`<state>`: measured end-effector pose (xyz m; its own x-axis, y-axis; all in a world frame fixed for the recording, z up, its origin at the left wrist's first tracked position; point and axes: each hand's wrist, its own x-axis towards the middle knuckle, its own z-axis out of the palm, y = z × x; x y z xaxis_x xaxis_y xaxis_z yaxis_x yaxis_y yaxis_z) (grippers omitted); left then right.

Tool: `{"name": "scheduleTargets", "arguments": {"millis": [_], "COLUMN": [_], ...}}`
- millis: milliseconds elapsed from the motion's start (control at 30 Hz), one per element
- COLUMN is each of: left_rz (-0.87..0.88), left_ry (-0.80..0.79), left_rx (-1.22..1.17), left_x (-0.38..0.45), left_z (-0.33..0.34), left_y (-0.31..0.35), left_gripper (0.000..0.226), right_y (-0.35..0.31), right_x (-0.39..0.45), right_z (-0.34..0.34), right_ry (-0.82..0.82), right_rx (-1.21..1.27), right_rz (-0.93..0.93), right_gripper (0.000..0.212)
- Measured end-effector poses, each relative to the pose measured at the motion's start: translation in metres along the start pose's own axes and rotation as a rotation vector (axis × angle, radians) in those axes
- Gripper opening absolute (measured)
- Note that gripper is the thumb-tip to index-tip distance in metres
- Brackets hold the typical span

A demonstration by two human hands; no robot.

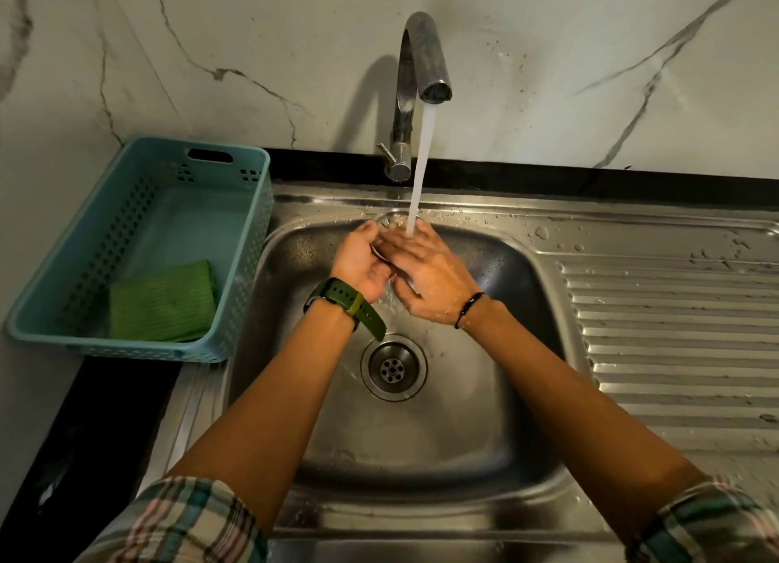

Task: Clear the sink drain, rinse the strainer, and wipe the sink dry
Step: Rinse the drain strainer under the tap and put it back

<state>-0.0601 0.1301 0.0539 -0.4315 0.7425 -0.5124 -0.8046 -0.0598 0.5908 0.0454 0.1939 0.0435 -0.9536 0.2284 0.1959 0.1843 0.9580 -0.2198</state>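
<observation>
Over the steel sink (497, 394), both hands meet under the water stream (421, 162) from the faucet (423, 56). My left hand (360, 263) cups the metal strainer (379, 254), of which only a thin rim shows between the hands. The fingers of my right hand (425, 274) lie straight across the strainer's top, and the water lands on them. Below the hands the drain (394, 366) sits uncovered, showing its perforated bottom. Water runs down from the hands into the basin.
A teal plastic basket (244, 242) stands on the counter left of the sink, with a folded green cloth (162, 303) inside. A wet ribbed drainboard (674, 330) stretches to the right. The faucet lever (390, 158) sits behind the basin.
</observation>
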Motion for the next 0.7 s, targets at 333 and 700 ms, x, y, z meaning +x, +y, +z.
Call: {"name": "scheduleTargets", "arguments": {"millis": [333,700], "left_rz": [-0.019,0.063], "left_ry": [0.039,0.06], "left_rx": [0.208,0.049], "left_x": [-0.001,0.0], "left_z": [-0.011,-0.013], "left_y": [0.001,-0.007], "left_gripper": [0.034,0.027], "right_y": [0.006,-0.028], "right_x": [0.018,0.004], "right_z": [-0.003,0.019], "right_ry": [0.559,0.162], "right_rx": [1.08,0.299], "right_rz": [0.828,0.302], "right_gripper": [0.02,0.055]}}
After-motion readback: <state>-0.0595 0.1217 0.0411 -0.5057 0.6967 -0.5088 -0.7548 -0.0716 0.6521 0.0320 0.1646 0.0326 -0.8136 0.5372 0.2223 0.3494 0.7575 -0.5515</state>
